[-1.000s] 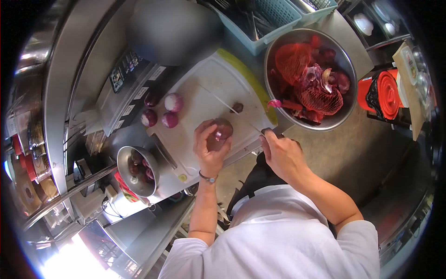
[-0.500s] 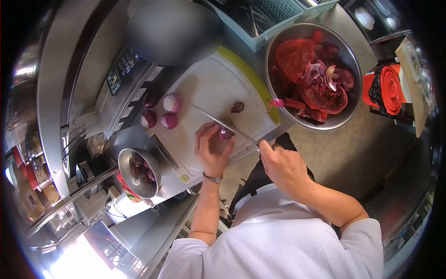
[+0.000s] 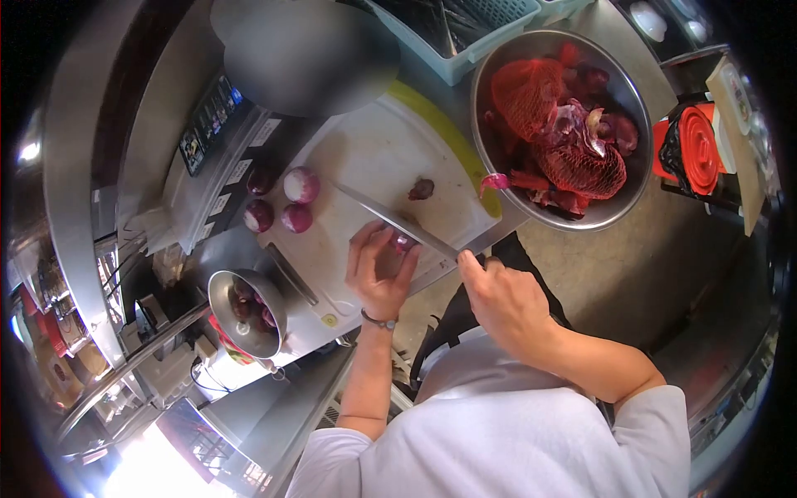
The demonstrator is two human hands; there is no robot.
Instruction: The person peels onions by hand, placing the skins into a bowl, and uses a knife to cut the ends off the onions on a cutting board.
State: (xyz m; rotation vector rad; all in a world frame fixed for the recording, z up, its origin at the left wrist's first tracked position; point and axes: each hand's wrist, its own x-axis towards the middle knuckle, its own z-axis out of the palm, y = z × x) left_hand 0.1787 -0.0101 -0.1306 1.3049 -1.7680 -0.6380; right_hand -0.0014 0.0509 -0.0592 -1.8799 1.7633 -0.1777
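My left hand (image 3: 378, 278) is closed around a red onion (image 3: 402, 243) near the front edge of the white cutting board (image 3: 365, 158), thumb and fingers on either side of it. My right hand (image 3: 508, 305) grips a knife (image 3: 394, 220) by its handle. The long blade lies across the held onion and points away to the left over the board. Farther along, a small dark onion scrap (image 3: 421, 189) rests on the board. To the left of the blade sit several red onions, among them a pale-topped one (image 3: 300, 184) and a darker one (image 3: 258, 216).
At right stands a large metal bowl (image 3: 643, 124) of red mesh bags, onions and skins. A smaller metal bowl (image 3: 281, 290) with onions is at lower left. Behind are a light-blue basket (image 3: 452, 70) and a blurred grey round shape (image 3: 311, 58). A red lidded bin (image 3: 702, 149) stands far right.
The whole view has shifted slightly with my head. Both hands, the knife and the held onion keep nearly the same positions relative to each other.
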